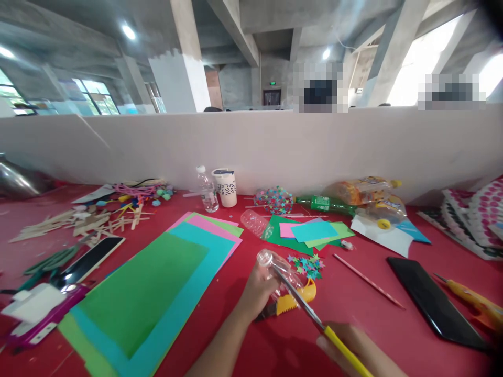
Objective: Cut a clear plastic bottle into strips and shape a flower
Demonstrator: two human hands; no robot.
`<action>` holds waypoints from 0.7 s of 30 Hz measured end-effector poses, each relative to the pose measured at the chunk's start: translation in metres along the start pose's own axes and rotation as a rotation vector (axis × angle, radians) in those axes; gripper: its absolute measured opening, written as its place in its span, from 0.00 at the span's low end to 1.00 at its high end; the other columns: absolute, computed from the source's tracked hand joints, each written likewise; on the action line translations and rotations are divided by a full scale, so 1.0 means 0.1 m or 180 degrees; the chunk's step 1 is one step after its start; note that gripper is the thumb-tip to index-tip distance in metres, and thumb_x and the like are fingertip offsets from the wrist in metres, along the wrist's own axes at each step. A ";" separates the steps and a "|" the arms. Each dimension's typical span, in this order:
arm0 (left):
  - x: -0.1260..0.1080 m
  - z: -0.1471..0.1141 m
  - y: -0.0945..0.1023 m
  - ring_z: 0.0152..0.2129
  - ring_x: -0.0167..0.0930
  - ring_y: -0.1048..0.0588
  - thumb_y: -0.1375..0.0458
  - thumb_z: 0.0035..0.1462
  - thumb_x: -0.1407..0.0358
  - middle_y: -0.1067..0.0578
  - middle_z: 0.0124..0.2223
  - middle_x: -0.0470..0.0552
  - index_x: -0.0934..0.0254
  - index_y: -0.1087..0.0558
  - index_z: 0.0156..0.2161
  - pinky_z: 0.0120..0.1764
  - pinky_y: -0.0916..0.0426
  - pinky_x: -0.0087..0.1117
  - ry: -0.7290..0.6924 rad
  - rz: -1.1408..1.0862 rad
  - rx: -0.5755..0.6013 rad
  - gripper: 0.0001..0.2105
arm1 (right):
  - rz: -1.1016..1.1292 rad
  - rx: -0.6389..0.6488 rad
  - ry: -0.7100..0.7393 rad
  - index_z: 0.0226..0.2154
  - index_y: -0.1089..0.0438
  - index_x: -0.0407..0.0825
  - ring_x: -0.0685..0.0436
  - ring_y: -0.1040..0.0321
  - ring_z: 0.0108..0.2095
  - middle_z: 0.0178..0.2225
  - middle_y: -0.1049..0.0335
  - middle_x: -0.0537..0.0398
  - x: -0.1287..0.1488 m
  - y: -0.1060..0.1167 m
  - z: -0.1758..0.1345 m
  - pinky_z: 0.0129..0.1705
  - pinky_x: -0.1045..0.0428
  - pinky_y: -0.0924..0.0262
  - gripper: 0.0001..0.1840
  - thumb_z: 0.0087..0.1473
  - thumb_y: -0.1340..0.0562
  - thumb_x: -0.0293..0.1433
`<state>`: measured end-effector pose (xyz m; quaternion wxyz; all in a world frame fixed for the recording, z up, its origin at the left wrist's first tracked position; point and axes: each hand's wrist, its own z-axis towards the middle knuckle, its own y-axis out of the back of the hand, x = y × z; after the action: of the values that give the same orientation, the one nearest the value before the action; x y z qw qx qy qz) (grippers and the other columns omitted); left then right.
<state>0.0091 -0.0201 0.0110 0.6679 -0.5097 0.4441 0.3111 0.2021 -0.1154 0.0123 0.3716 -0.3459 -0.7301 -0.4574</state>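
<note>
My left hand (260, 288) is closed around the neck end of a clear plastic bottle piece (288, 267), whose round mouth points up and towards the far side. My right hand (349, 340) grips a yellow-handled tool with a long metal shaft (301, 299). The shaft slants up to the left, and its end meets the bottle near the neck; whether it touches or passes inside, I cannot tell. Its exact kind is unclear. Beneath them on the red table lies a yellow utility knife (296, 299), partly covered. Colourful paper stars (308, 266) are heaped just beyond the bottle.
Coloured paper sheets (157, 283) lie left, beside a phone (94, 259), scissors (51, 262) and a purple glue gun-like object (47, 319). A water bottle (207, 191) and paper cup (227, 188) stand behind. Rightward are a pink stick (367, 280), black phone (434, 301) and yellow pointed tool (471, 298).
</note>
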 end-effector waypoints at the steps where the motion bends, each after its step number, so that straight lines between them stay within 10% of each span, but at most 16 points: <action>1: 0.00 0.00 0.00 0.33 0.32 0.26 0.38 0.46 0.73 0.24 0.35 0.48 0.62 0.33 0.36 0.40 0.37 0.33 -0.0003 -0.0007 0.0004 0.12 | -0.0053 -0.0009 -0.0020 0.22 0.40 0.49 0.48 0.47 0.26 0.21 0.47 0.60 -0.01 -0.01 0.01 0.30 0.55 0.46 0.31 0.45 0.47 0.61; 21: 0.03 0.02 0.04 0.35 0.35 0.25 0.37 0.45 0.74 0.24 0.39 0.53 0.64 0.34 0.38 0.34 0.35 0.31 0.0086 -0.0153 -0.0037 0.15 | 0.0431 0.0556 -0.0383 0.27 0.39 0.48 0.56 0.56 0.17 0.15 0.52 0.66 0.06 0.00 0.01 0.20 0.58 0.55 0.36 0.47 0.54 0.64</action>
<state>0.0074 -0.0170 0.0063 0.6661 -0.5284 0.4389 0.2906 0.1993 -0.1135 0.0171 0.3859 -0.3876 -0.7631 -0.3443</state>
